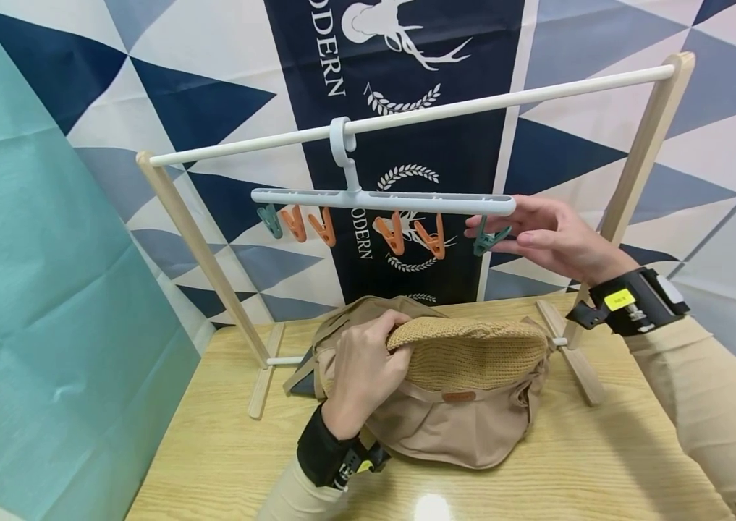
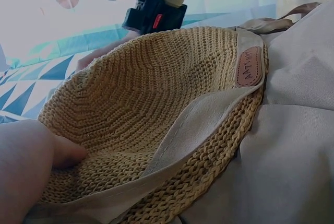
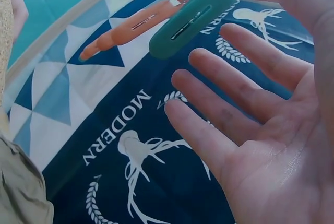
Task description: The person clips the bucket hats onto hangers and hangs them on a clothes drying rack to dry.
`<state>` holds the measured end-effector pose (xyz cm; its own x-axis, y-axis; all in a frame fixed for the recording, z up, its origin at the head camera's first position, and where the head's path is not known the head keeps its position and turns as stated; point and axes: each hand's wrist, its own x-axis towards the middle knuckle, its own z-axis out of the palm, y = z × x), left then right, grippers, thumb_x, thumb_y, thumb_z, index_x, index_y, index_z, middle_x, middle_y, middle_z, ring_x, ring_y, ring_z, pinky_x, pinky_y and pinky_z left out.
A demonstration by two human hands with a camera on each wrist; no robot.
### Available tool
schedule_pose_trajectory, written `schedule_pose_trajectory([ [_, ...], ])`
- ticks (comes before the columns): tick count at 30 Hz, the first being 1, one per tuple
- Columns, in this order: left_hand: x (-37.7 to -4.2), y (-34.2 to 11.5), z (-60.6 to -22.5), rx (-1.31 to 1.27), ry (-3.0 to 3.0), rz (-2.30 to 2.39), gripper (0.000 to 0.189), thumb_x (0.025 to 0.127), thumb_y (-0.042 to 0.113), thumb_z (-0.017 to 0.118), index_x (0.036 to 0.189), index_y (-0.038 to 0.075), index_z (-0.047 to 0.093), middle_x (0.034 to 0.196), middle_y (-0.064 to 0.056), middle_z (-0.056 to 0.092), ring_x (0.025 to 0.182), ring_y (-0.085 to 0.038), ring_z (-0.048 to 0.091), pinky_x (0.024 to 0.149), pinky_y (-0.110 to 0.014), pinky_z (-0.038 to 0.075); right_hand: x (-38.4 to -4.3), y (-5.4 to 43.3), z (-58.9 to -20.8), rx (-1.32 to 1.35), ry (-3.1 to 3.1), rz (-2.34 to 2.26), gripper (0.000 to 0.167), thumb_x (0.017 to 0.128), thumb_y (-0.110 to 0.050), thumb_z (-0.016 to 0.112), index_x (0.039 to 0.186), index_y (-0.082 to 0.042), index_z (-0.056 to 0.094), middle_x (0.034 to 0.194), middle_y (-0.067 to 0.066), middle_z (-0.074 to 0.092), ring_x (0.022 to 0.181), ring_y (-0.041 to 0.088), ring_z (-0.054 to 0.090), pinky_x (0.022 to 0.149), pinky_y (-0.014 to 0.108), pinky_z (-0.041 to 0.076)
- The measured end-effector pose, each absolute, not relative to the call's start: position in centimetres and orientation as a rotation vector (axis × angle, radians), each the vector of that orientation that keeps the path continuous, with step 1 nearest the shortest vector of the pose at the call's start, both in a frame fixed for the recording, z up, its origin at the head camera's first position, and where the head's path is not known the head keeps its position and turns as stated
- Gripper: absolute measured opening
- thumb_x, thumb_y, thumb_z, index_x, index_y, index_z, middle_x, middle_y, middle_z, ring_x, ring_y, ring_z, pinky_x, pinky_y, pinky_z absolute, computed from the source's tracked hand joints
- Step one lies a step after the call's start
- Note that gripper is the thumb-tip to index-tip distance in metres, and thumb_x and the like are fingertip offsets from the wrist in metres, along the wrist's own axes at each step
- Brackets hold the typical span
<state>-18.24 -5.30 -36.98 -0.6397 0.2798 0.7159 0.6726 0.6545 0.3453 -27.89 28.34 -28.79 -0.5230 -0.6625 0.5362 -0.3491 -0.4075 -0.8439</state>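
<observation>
Six clips (image 1: 396, 234) show from head, apparently fewer from right wrist.

The left wrist view's left edge cuts off much of the left hand (image 1: 368, 365), and in the head view tan fabric (image 1: 455, 430) hides the lower part of the woven hat (image 1: 472, 358). The right wrist view's top edge crops the thumb of the right hand (image 1: 556, 237); whether it touches the green clip (image 1: 485, 240) is unclear.
</observation>
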Motion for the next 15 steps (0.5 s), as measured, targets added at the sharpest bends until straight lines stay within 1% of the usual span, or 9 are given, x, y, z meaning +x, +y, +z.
schedule_pose_trajectory([
  [5,-18.3,-5.2,-37.0,-0.742,-2.242,-0.805,0.023,0.087,0.004,0.077,0.108,0.014,0.083,0.090,-0.004,0.086,0.069,-0.020,0.077,0.058,-0.026,0.050,-28.2,27.6,-28.8,-1.422,1.486,-2.035,0.051,0.113,0.003,0.054,0.164,0.004,0.051,0.154,0.019,0.071,0.151,0.029,0.067,0.124,0.037,0.055],
  [11,-18.3,-5.1,-37.0,-0.738,-2.243,-0.820,0.024,0.086,0.003,0.077,0.107,0.013,0.083,0.088,-0.004,0.085,0.067,-0.020,0.076,0.057,-0.024,0.048,-28.5,26.7,-28.7,-1.469,1.353,-2.063,0.048,0.112,0.005,0.057,0.160,0.007,0.056,0.152,0.022,0.072,0.152,0.032,0.065,0.129,0.043,0.051],
  [15,-18.2,-5.1,-37.0,-0.740,-2.242,-0.818,0.023,0.086,0.003,0.077,0.106,0.013,0.082,0.089,-0.004,0.085,0.068,-0.020,0.077,0.058,-0.026,0.050,-28.5,26.3,-28.7,-1.428,1.364,-2.094,0.046,0.110,0.007,0.060,0.156,0.004,0.061,0.148,0.019,0.075,0.147,0.029,0.069,0.126,0.042,0.053],
])
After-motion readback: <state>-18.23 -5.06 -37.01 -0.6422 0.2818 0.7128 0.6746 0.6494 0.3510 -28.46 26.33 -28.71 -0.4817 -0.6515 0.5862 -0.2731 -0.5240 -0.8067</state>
